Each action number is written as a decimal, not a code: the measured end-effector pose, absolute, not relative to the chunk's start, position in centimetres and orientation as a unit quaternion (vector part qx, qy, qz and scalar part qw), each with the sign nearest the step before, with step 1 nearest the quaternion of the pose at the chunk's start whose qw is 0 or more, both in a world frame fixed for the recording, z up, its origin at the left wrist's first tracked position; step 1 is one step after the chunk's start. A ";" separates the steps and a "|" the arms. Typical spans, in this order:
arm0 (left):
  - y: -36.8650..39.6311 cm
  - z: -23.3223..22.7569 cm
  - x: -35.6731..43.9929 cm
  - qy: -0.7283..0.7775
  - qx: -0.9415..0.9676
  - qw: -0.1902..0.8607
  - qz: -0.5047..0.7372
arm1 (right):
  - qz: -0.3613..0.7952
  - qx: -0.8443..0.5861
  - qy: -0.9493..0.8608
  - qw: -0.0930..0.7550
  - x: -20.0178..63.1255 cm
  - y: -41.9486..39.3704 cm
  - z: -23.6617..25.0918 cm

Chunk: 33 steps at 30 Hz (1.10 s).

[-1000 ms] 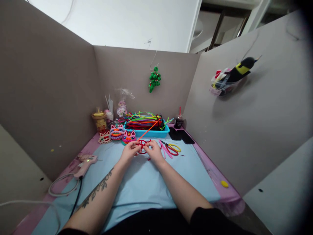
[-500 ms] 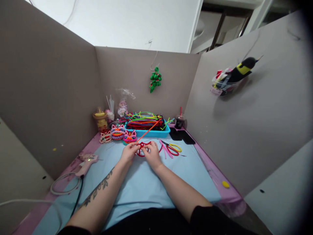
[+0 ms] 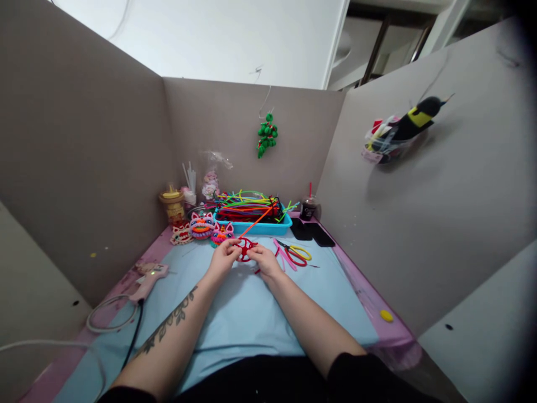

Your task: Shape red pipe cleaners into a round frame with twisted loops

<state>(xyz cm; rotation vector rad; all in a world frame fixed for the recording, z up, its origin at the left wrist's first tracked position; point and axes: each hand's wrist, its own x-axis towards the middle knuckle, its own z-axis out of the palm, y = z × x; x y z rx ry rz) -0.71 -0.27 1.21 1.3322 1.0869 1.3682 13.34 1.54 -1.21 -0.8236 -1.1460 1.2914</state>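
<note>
glue gun [image 3: 147, 278]: nine o'clock, mat's left edge
scissors [image 3: 296, 254]: two o'clock
blue tray [image 3: 255, 226]: twelve o'clock, holding pipe cleaners
green ornament [image 3: 265, 135]: hung above the tray

fuzzy red pipe-cleaner piece [image 3: 244, 248], glossy blue plastic tray [image 3: 255, 229], matt cardboard walls [image 3: 84, 140]

Single view, from the camera on my head, facing forward and down along my forearms. My left hand [image 3: 224, 257] and right hand [image 3: 264, 259] meet at mid-frame, at arm's length. The blue mat [image 3: 251, 313] fills the lower centre of the frame. Grey partition walls [image 3: 84, 151] close the left, back and right; the ceiling shows along the top.
</note>
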 end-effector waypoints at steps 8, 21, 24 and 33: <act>-0.2 1.3 -0.8 0.471 0.511 0.387 0.606 | 0.550 -0.355 -0.451 0.607 13.1 2.0 -1.5; -0.9 1.2 0.5 0.440 0.502 0.421 0.615 | 0.557 -0.374 -0.413 0.616 12.5 1.4 -1.4; -0.8 1.3 0.1 0.445 0.484 0.427 0.621 | 0.506 -0.379 -0.442 0.636 12.9 1.5 -1.3; -1.1 1.8 0.3 0.441 0.499 0.448 0.596 | 0.397 -0.409 -0.536 0.623 13.7 1.3 -0.7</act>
